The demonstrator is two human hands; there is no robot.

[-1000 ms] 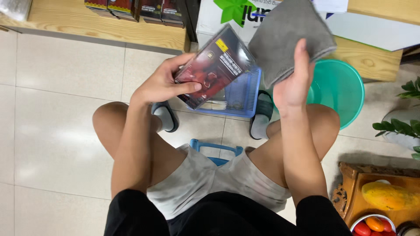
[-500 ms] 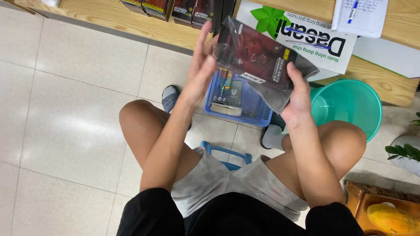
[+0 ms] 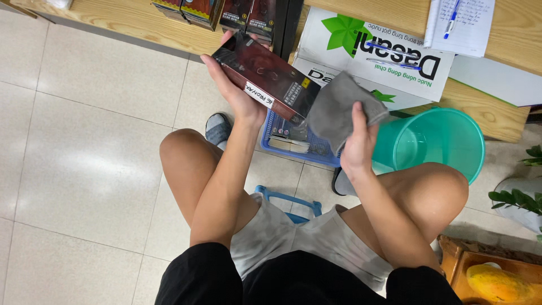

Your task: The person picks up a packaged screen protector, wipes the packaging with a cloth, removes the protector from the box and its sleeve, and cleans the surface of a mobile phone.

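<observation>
Now box: dark red glossy carton (image 3: 264, 79), wrapped in clear film, tilted, above blue basket (image 3: 293, 144)
left hand (image 3: 237, 93): grip clamped on box
right hand (image 3: 355, 141): grip clamped on grey cloth (image 3: 339, 110), touching box end

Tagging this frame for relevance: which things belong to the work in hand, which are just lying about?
In hand:
left hand holds the dark red box
right hand holds the grey cloth against the box

Lying about:
blue basket
teal bucket
white carton with green leaf print
boxes on the wooden shelf
paper with blue pen
plant
papaya
</observation>
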